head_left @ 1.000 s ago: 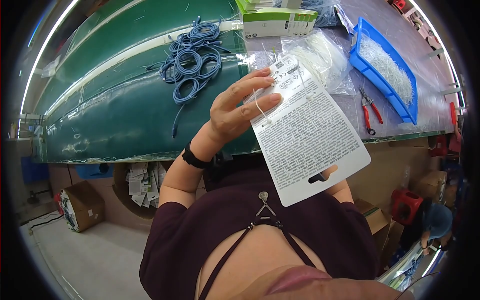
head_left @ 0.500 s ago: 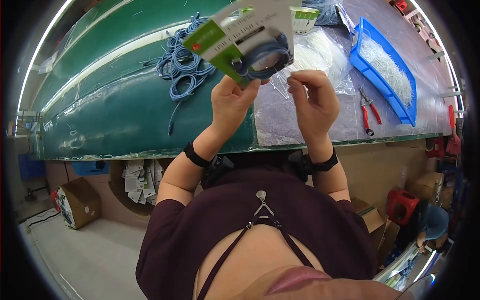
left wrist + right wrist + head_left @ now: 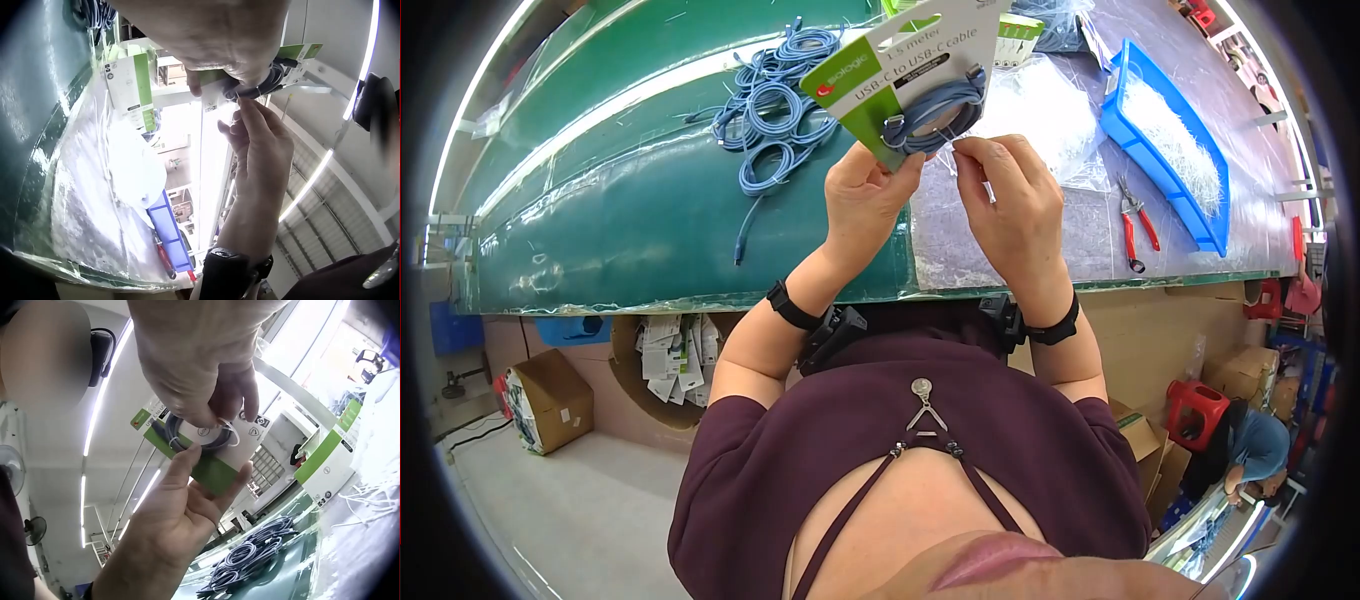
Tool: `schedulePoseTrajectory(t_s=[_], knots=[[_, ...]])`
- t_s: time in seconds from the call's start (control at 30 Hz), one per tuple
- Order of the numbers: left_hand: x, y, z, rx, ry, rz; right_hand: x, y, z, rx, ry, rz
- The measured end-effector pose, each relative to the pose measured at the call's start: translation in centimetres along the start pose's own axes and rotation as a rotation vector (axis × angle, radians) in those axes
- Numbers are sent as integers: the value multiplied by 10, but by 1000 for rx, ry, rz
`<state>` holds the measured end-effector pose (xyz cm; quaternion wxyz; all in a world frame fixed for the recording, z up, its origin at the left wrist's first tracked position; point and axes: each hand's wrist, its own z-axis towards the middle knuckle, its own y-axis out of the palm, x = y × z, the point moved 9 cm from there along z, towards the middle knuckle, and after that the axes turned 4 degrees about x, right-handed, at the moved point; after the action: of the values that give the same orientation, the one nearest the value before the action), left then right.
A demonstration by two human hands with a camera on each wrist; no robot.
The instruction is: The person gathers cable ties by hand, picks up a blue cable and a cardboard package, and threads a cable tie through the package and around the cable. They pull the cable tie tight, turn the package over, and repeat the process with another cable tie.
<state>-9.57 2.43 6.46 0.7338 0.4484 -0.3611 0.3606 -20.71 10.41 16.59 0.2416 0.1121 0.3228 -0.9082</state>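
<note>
My left hand [image 3: 865, 215] grips the lower edge of a white and green packaging card [image 3: 930, 45], its thumb on the front. The card's printed front, reading USB-C to USB-C cable, faces me. A coiled blue cable [image 3: 940, 108] lies against that front. At the coil's lower right my right hand [image 3: 1022, 215] pinches a thin white cable tie [image 3: 234, 432] between thumb and forefinger. In the right wrist view the tie loops around one side of the coil. The back of the card is hidden in the head view.
A heap of coiled blue cables [image 3: 775, 110] lies on the green mat at left. To the right are a plastic bag of white ties [image 3: 1045, 125], red-handled cutters [image 3: 1129, 235] and a blue tray [image 3: 1145, 152] of white clippings. More cards [image 3: 1017, 42] stand behind.
The card has turned from its printed back to its front with the cable coil. My right hand, earlier hidden behind the card, has come round to the coil and pinches the tie there.
</note>
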Motion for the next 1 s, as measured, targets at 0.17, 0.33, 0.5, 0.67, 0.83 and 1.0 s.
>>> schedulePoseTrajectory(t_s=[0.17,0.33,0.5,0.67,0.83,1.0], knots=[[5,-4,-3,5,113,193,1,1,-1,-20,25,6],[12,-3,-5,28,137,255,1,2,-4,-13,36,5],[8,-6,-6,27,133,316,4,4,-5,-29,52,9],[31,4,-5,-23,286,450,2,5,-6,-27,49,20],[59,24,-13,-127,598,604,6,4,-23,-86,1,19],[62,28,-21,-165,738,607,6,2,-26,-71,-19,33]])
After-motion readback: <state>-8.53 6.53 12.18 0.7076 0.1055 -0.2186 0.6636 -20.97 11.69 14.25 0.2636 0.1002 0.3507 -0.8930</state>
